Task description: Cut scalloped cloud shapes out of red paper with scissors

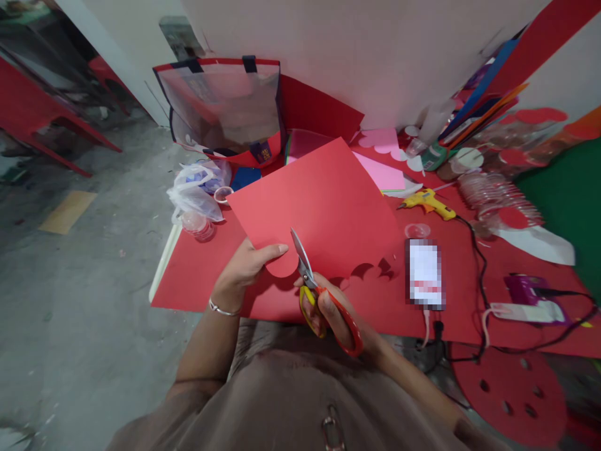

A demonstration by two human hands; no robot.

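A large sheet of red paper (pixel 323 194) is held up over the red-covered table. My left hand (pixel 251 266) grips its lower left edge, with the thumb on top and the fingers hidden beneath. In my right hand (pixel 335 310) are scissors (pixel 305 266) with red and yellow handles. Their blades are apart and point up and away, at the sheet's lower edge just right of my left thumb. Rounded, scalloped cuts run along that lower edge, including a curved lobe near my thumb.
Behind the sheet stand a clear bag (pixel 225 113) with red trim and pink scalloped paper (pixel 380 145). To the right lie a yellow glue gun (pixel 429 203), a phone (pixel 425 272) with a cable, and stacked clear lids (pixel 498 197). A plastic bag (pixel 200 188) sits at the left.
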